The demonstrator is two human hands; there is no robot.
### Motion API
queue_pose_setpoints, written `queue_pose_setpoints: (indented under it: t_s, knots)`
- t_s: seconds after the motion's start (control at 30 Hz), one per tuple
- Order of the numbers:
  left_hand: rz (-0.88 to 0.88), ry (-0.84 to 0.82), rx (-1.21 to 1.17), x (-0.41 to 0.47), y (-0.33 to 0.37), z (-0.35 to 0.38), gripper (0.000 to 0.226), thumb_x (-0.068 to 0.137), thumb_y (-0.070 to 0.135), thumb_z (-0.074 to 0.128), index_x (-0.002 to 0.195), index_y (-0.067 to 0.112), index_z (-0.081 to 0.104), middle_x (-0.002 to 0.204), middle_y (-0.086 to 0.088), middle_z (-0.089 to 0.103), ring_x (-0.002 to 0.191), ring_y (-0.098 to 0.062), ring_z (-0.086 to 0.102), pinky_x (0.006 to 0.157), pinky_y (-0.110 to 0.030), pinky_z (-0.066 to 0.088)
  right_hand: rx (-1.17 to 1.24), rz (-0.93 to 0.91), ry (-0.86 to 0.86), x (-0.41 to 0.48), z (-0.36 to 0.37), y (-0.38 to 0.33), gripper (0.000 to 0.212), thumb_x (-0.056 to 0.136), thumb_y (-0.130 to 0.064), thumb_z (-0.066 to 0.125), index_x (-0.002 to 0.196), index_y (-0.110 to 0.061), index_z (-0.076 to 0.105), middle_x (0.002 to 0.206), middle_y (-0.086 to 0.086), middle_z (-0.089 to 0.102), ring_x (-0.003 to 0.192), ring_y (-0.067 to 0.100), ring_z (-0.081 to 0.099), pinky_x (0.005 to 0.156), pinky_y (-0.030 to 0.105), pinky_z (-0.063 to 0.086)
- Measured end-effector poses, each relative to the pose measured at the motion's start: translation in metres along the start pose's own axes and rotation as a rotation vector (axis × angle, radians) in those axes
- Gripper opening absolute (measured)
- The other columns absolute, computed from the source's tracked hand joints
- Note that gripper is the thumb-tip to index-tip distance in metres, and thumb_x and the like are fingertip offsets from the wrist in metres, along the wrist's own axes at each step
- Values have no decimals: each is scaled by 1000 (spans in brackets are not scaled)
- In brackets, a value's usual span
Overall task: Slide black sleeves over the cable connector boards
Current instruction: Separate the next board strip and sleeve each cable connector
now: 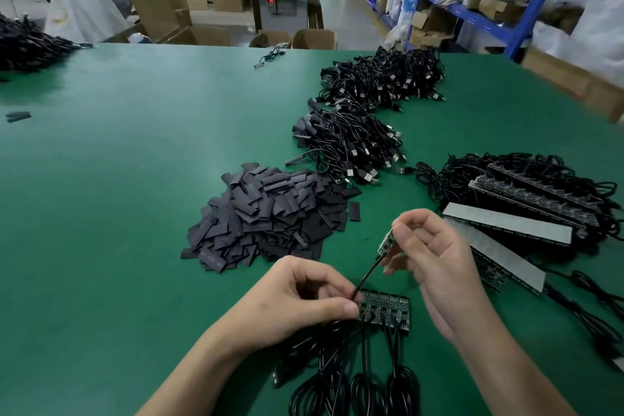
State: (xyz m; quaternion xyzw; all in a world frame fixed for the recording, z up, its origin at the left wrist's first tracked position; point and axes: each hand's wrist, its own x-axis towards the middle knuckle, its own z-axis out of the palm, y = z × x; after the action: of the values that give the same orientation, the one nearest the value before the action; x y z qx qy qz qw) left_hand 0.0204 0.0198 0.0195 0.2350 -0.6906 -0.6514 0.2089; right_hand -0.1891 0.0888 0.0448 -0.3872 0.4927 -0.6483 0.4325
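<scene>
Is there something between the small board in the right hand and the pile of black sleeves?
Nothing visible. Only bare green table lies between the board, pinched by the right hand, and the sleeve pile; the left hand holds the board strip, lower.

Matt green counter (pixel 118 179) with a smooth rubbery look, heap of matt black flat sleeves (pixel 270 216) like thin plastic film, glossy black plastic-jacketed cables (pixel 354 142) with shiny metal plugs, dull grey-backed board strips (pixel 506 224), brown cardboard boxes (pixel 314 39), blue painted metal shelving (pixel 530 3)
</scene>
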Motion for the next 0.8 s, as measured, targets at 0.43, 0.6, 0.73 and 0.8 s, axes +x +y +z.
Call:
queue_pose_setpoints:
  t_s: [0.43, 0.6, 0.73, 0.8]
  knots:
    - [38, 179, 95, 11, 10, 19, 29, 87, 46, 76, 93, 18, 79, 71, 4, 66, 62, -7, 53, 61, -19, 40, 32, 65, -138, -3, 5, 3, 23, 87, -46, 69, 81, -26, 78, 78, 3, 74, 75, 16, 70, 72, 27, 59]
    - [82, 490, 524, 35, 21, -2, 12, 94, 39, 70, 96, 31, 78, 79, 18, 71, 68, 4, 59, 64, -13, 45, 442, -28, -201, 3, -31, -25, 36, 75, -58, 84, 82, -25, 72, 57, -11, 56, 51, 4, 53, 52, 18, 50]
    - [58, 495, 959, 75, 20, -5, 25, 97, 38, 66, 120, 32, 71, 110, 14, 69, 98, -6, 65, 89, -30, 55, 241, 74, -290, 4, -44, -33, 43, 80, -59, 81, 82, -17, 70, 51, -8, 46, 41, 4, 41, 38, 15, 38]
    - [50, 476, 1119, 95, 16, -1, 38, 98, 42, 63, 134, 30, 63, 122, 7, 64, 113, -17, 61, 93, -36, 53, -39, 188, -320, 4, -42, -28, 49, 77, -63, 80, 83, -16, 73, 51, -3, 44, 40, 7, 37, 37, 17, 34]
